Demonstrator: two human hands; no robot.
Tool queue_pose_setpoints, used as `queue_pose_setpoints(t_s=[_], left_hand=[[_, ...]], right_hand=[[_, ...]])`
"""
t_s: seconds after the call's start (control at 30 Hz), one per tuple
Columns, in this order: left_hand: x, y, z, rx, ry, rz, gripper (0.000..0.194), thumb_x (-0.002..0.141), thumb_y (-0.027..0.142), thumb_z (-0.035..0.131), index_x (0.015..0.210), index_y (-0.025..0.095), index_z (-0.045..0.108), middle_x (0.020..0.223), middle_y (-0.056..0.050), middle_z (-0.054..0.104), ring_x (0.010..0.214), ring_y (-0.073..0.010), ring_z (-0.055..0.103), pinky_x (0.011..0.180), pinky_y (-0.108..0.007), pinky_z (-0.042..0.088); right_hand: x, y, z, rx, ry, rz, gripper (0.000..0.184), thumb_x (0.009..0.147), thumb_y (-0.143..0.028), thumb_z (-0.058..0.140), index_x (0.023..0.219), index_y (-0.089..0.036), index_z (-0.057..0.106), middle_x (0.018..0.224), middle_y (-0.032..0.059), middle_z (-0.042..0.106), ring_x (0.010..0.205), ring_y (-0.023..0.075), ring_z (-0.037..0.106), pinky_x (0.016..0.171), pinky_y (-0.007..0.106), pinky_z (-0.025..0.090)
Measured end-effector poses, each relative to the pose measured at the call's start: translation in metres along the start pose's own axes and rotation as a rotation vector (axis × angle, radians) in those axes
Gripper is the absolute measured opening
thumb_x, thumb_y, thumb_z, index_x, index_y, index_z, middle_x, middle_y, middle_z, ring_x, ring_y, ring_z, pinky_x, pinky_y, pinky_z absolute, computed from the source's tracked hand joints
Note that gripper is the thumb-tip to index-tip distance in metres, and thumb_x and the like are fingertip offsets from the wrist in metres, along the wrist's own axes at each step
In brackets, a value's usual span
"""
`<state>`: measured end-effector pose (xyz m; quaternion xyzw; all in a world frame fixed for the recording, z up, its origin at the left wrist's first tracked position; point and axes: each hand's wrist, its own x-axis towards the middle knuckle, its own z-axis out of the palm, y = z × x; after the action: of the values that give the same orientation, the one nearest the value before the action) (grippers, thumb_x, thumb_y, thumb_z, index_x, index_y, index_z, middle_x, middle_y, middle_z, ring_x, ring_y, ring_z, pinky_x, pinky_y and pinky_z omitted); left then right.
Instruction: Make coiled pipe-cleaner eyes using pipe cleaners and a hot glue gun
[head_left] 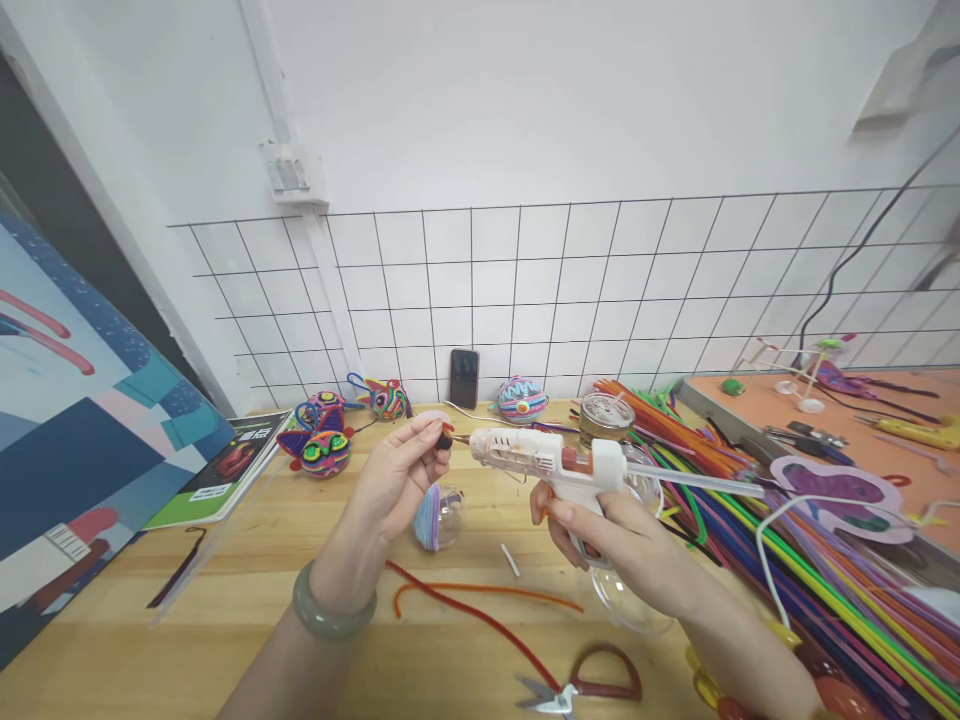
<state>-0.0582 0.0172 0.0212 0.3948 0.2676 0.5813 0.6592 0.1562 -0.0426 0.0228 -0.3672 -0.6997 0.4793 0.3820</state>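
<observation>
one wooden table [247, 590], with a heap of coloured pipe cleaners [806, 580] at right; one white glue gun [536, 455], raised above the table, its handle clamped in the fingers of the right hand [626, 545]; one left hand [397, 470], thumb and fingers pinched together. on the table: one scissors [572, 688], one ball [437, 518], part striped and part clear, beneath the left hand. one small dark piece [445, 438], in the left fingertips at the gun's nozzle, contact impossible to tell.

Bright, even light on the white wall [562, 100], soft shadows on the bench [187, 640], stretched edges, blurred far right
</observation>
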Motion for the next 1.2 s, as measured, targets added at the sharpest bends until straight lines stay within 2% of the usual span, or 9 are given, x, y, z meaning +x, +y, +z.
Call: queue_pose_setpoints(t_s=[0.5, 0.73, 0.83, 0.97, 1.03, 1.1, 1.2], left_hand=[[-0.001, 0.001, 0.001, -0.010, 0.004, -0.005, 0.014, 0.066, 0.017, 0.069, 0.078, 0.011, 0.063, 0.066, 0.000, 0.059, 0.054, -0.0053, 0.052, 0.047, -0.014, 0.042], [0.001, 0.002, -0.006, -0.015, 0.045, 0.023, 0.012, 0.067, 0.018, 0.068, 0.075, 0.011, 0.063, 0.067, 0.000, 0.060, 0.054, -0.0053, 0.053, 0.050, -0.015, 0.045], [0.003, 0.004, -0.010, -0.027, 0.081, 0.062, 0.010, 0.068, 0.018, 0.068, 0.074, 0.012, 0.063, 0.066, 0.000, 0.061, 0.054, -0.0056, 0.054, 0.052, -0.015, 0.046], [0.001, 0.006, -0.007, -0.027, 0.115, 0.124, 0.011, 0.066, 0.017, 0.069, 0.075, 0.012, 0.063, 0.067, 0.000, 0.062, 0.054, -0.0053, 0.054, 0.052, -0.014, 0.046], [0.000, 0.005, -0.003, -0.021, 0.110, 0.101, 0.011, 0.066, 0.017, 0.069, 0.073, 0.012, 0.063, 0.065, 0.000, 0.061, 0.054, -0.0052, 0.054, 0.051, -0.014, 0.046], [-0.002, 0.004, 0.002, -0.008, 0.095, 0.071, 0.011, 0.066, 0.017, 0.069, 0.073, 0.011, 0.063, 0.064, 0.000, 0.060, 0.053, -0.0053, 0.054, 0.048, -0.014, 0.044], [-0.005, 0.001, 0.007, 0.010, 0.082, 0.039, 0.016, 0.064, 0.017, 0.070, 0.077, 0.011, 0.063, 0.065, 0.000, 0.060, 0.052, -0.0051, 0.053, 0.047, -0.014, 0.042]], right_hand=[[0.000, 0.000, 0.000, -0.036, -0.012, -0.013, 0.030, 0.087, -0.042, 0.040, 0.072, -0.017, 0.046, 0.059, -0.0024, 0.042, 0.054, 0.0110, 0.040, 0.052, 0.024, 0.035], [-0.004, 0.002, -0.008, -0.098, -0.048, -0.033, 0.026, 0.089, -0.038, 0.038, 0.080, -0.016, 0.049, 0.059, -0.0031, 0.043, 0.053, 0.0107, 0.041, 0.054, 0.024, 0.036], [-0.003, 0.004, -0.013, -0.231, -0.014, -0.006, 0.023, 0.089, -0.036, 0.039, 0.086, -0.017, 0.051, 0.062, -0.0021, 0.048, 0.058, 0.0124, 0.047, 0.056, 0.025, 0.039], [0.007, 0.017, -0.012, -0.590, 0.044, -0.021, 0.020, 0.087, -0.029, 0.040, 0.077, -0.018, 0.052, 0.076, 0.0032, 0.056, 0.071, 0.0172, 0.053, 0.065, 0.029, 0.042], [0.014, 0.032, -0.008, -0.786, 0.024, -0.027, 0.012, 0.086, -0.022, 0.041, 0.084, -0.017, 0.052, 0.081, 0.0044, 0.058, 0.073, 0.0179, 0.055, 0.066, 0.029, 0.041], [0.021, 0.051, -0.004, -1.004, 0.008, 0.060, 0.010, 0.084, -0.018, 0.043, 0.087, -0.016, 0.052, 0.083, 0.0058, 0.058, 0.068, 0.0169, 0.056, 0.061, 0.027, 0.041], [0.027, 0.081, 0.002, -1.067, -0.010, 0.092, 0.011, 0.079, -0.011, 0.047, 0.086, -0.015, 0.055, 0.089, 0.0086, 0.057, 0.069, 0.0171, 0.058, 0.061, 0.026, 0.041]])
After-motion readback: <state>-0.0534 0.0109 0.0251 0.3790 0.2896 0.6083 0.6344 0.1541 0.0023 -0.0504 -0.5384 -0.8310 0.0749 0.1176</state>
